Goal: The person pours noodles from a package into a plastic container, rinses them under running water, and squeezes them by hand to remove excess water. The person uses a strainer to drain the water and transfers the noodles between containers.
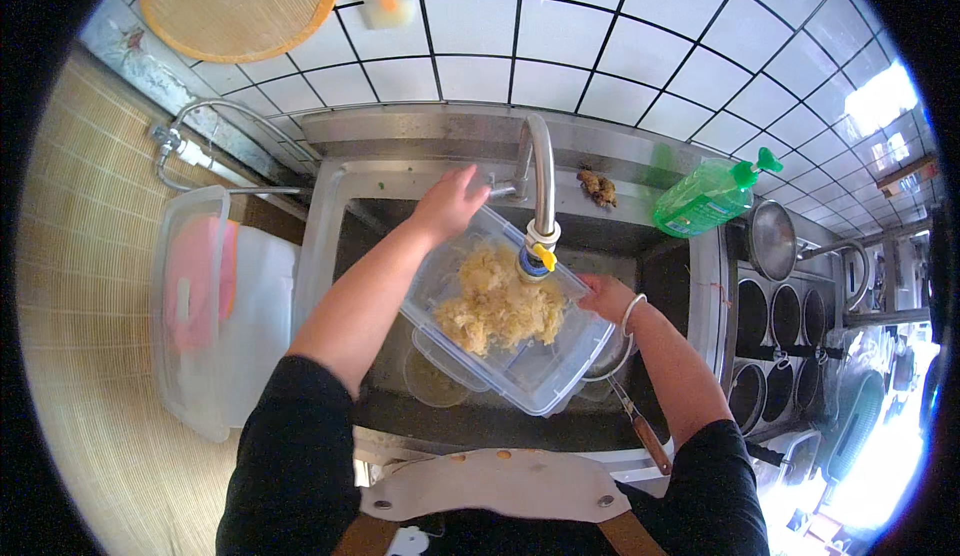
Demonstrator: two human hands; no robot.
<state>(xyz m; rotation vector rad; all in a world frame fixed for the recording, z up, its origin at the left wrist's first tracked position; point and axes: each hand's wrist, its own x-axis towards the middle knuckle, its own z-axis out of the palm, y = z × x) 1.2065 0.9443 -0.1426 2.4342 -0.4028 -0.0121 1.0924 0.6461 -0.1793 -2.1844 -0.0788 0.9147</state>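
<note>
A clear plastic container (540, 391) holding pale, shredded food (502, 308) is tilted over the stainless steel sink (517, 436), beneath the spout of the faucet (541, 181). My right hand (606, 299) grips the container's right rim. At the faucet's lever (504, 190) is my left hand (452, 203), its fingers around or against the lever; the exact contact cannot be told. A yellow tab (545, 256) sticks out from the spout's end. Under the container, partly hidden, lie a round clear bowl (437, 383) and a strainer with a wooden handle (650, 443).
A green soap bottle (701, 199) and a brown clump (598, 188) are on the sink's back ledge. Left of the sink stands a translucent bin (259, 316) with a pink item. Metal pots (752, 316) and a small pan (772, 241) are to the right.
</note>
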